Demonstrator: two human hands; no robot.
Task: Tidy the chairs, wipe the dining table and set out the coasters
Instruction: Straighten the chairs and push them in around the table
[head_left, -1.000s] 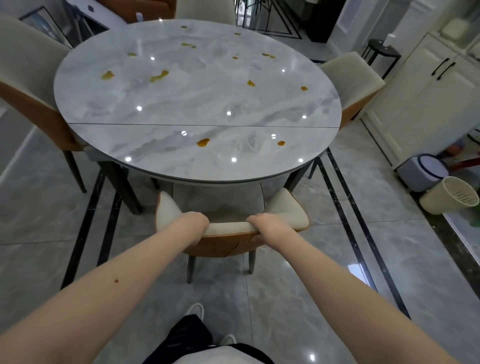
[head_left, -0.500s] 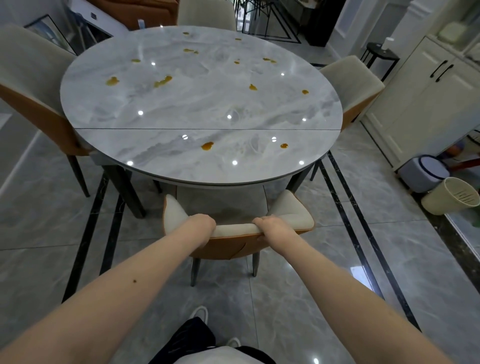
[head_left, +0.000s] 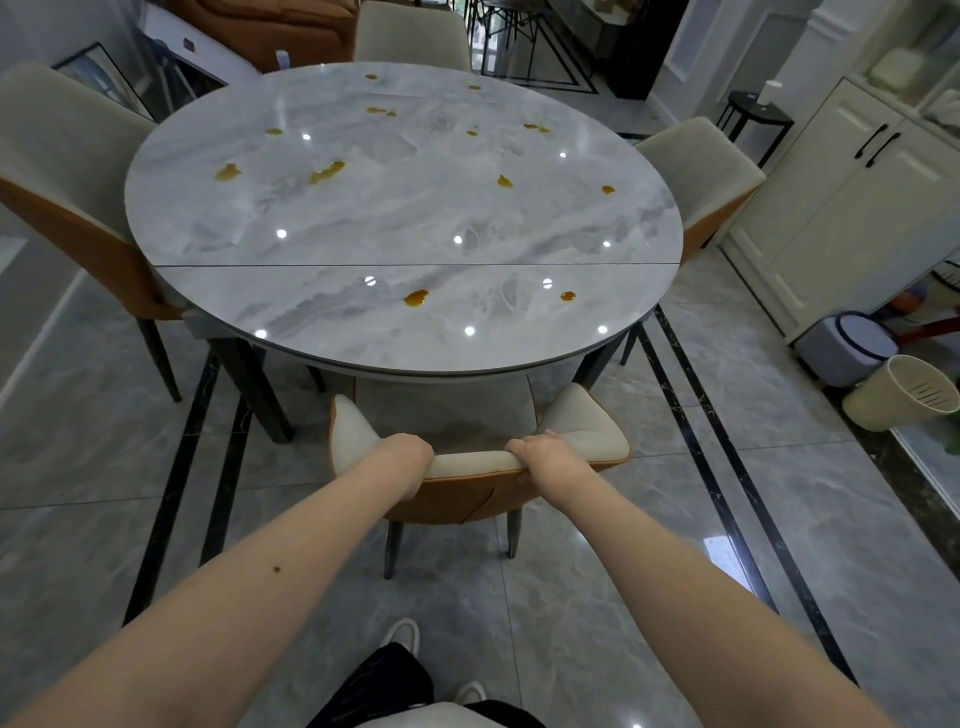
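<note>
A round grey marble dining table (head_left: 311, 322) fills the middle of the head view, dotted with several orange-brown spills (head_left: 415, 298). In front of me a cream and orange chair (head_left: 587, 426) stands with its seat partly under the table's near edge. My left hand (head_left: 402, 460) grips the top of its backrest on the left side. My right hand (head_left: 545, 457) grips the same backrest on the right side. No coasters or cloth are in view.
A chair (head_left: 67, 171) stands at the table's left, another (head_left: 696, 166) at its right, a third (head_left: 410, 31) at the far side. White cabinets (head_left: 841, 208), a grey stool (head_left: 847, 348) and a cream bin (head_left: 904, 395) line the right wall. My feet (head_left: 400, 634) are on the tiled floor.
The chair has slid a little forward under the table edge with both hands still on its backrest. The view has shifted slightly down and closer.
</note>
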